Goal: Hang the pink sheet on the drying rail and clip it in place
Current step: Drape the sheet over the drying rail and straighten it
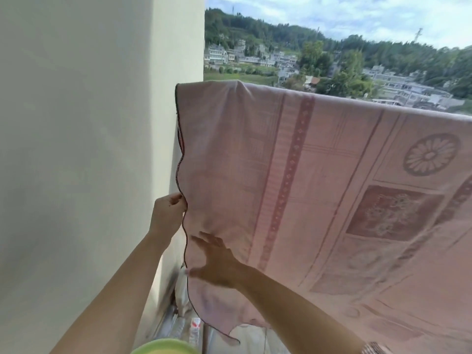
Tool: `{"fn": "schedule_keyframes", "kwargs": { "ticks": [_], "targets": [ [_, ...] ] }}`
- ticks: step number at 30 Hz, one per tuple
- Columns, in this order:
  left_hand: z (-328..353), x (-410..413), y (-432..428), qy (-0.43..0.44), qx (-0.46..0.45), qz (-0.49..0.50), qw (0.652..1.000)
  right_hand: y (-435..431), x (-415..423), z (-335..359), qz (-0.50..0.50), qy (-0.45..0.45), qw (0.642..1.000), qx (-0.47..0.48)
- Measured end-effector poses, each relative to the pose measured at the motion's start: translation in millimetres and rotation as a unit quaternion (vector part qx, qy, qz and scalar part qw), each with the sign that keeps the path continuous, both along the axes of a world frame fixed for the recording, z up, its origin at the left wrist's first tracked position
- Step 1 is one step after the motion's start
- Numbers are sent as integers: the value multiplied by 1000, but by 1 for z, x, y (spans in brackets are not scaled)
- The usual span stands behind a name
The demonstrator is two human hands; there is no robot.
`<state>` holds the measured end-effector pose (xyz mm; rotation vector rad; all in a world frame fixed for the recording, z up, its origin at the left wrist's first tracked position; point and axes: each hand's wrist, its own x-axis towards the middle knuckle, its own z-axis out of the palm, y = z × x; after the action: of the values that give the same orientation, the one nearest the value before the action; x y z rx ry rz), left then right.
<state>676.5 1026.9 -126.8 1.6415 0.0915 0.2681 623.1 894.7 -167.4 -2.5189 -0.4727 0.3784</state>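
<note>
The pink sheet (319, 187), patterned with stripes, a flower and a square panel, hangs draped over the drying rail, which the cloth hides along its top fold. Its dark-trimmed left edge falls beside the wall. My left hand (167, 213) pinches that edge about halfway down. My right hand (217, 261) lies flat against the front of the sheet lower down, fingers spread and pointing left. No clip shows anywhere in the view.
A cream wall (89, 149) stands close on the left, touching the sheet's edge. Below the sheet lie plastic bags and bottles (184, 325) on the floor. Beyond the rail are houses, trees and hills (332, 65).
</note>
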Motion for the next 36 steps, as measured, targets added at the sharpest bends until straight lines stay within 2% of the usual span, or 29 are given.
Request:
{"fn": "schedule_keyframes", "kwargs": {
  "ticks": [4, 7, 10, 12, 14, 16, 20, 22, 26, 32, 36],
  "targets": [
    [19, -13, -5, 1, -15, 37, 999, -22, 4, -5, -35, -25, 999, -2],
    [50, -20, -25, -40, -30, 125, 991, -52, 0, 10, -69, -64, 994, 55],
    [75, -47, -67, -175, 1, 240, 955, -97, -19, 38, -111, -104, 982, 115],
    [71, -73, -108, -259, 61, 261, 928, -140, -41, 51, -135, -134, 973, 134],
    [53, -101, -160, -315, 124, 205, 918, -192, -65, 55, -176, -159, 961, 143],
    [31, -127, -219, -329, 170, 107, 923, -251, -94, 53, -225, -167, 949, 144],
    [-1, -179, -351, -255, 203, -79, 942, -380, -167, 36, -336, -174, 915, 140],
    [-10, -205, -421, -242, 206, -143, 937, -448, -211, 28, -387, -167, 895, 147],
    [-29, -266, -563, -206, 245, -269, 908, -575, -314, 20, -481, -151, 857, 106],
    [-46, -355, -758, -145, 277, -415, 854, -738, -451, 11, -631, -128, 760, 83],
    [-55, -404, -874, -153, 306, -484, 805, -828, -517, -2, -696, -110, 704, 88]
  ]
}}
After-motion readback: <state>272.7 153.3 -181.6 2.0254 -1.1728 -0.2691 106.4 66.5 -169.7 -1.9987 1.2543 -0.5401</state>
